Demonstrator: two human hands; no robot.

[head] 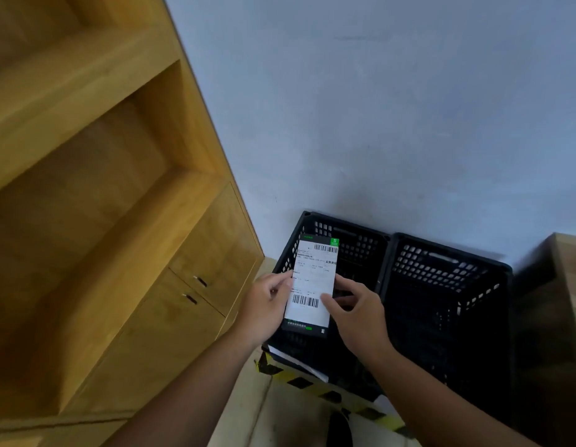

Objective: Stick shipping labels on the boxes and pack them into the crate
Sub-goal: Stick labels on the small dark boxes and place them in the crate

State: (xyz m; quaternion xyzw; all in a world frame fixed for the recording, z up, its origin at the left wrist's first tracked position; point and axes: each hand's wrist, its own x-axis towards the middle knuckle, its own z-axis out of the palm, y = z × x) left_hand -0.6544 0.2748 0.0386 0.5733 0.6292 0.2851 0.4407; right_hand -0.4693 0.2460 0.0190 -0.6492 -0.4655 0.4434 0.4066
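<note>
Above the near corner of the left crate (354, 243), a shipping label (314, 279) is held upright in the air between both hands, clear of any surface. The label is a tall white slip printed with a barcode near its top and another lower down, and it is edged by dark bands with green marks at the top and bottom. Its left edge is pinched by the left hand (267, 306), the thumb laid on the printed face and the fingers curled behind, so that grip is closed on the label. Its right side is taken by the right hand (361, 317), whose thumb is pressed beside the lower barcode while the curled fingers are set at the edge and behind; that grip is closed on the label too. A second black perforated crate, the right crate (441, 269), is placed touching the first, and both are set against the pale blue-grey wall (377, 108). The insides of both crates are dark, and what they hold, if anything, cannot be made out. A wooden shelf unit (86, 188) with two cabinet doors (183, 317) is seen to the left. Yellow-and-black striped tape (299, 382) is laid on the floor (280, 414) just before the crates, and a white sheet (299, 362) is seen beside it.
</note>
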